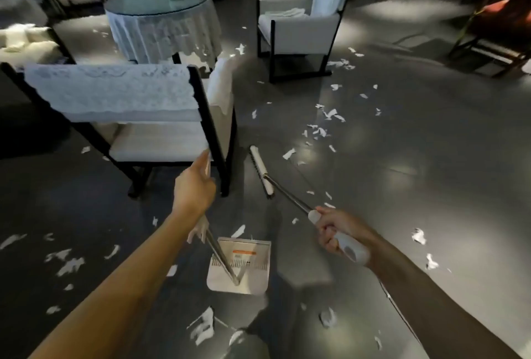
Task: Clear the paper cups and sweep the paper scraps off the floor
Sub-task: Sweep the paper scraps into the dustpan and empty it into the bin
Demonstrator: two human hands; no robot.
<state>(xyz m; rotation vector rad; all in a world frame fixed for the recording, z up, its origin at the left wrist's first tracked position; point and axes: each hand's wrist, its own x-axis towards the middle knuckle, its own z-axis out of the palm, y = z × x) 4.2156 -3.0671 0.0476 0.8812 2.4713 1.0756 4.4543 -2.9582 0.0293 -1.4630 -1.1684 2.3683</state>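
The person stands in the middle of the mess with a tool in each hand. The left hand is closed round the top of the dustpan's long handle, thumb pointing up along it. The dustpan sits flat on the floor right by the person's feet, its open mouth facing away from them. I think it waits there so bits can be pushed straight in.

The right hand is wrapped tight round the white grip of the broom. The arm reaches forward, and the brush end rests on the floor beside a leg of the near chair, a little ahead of the pan. It looks set to pull things back toward the pan.

The paper scraps are all over — a thick trail runs from the broom out to the far chair, and more lie on both sides of the arms and down by the feet. I see none in the pan, so my guess is the sweeping has hardly begun.

I cannot see any paper cups. Something pale green stands on the round table, but it is too blurry to tell what it is.

The scraps look thin and light, so quick strokes may blow them about — slow, short ones would be my pick. The chair legs may catch the brush.
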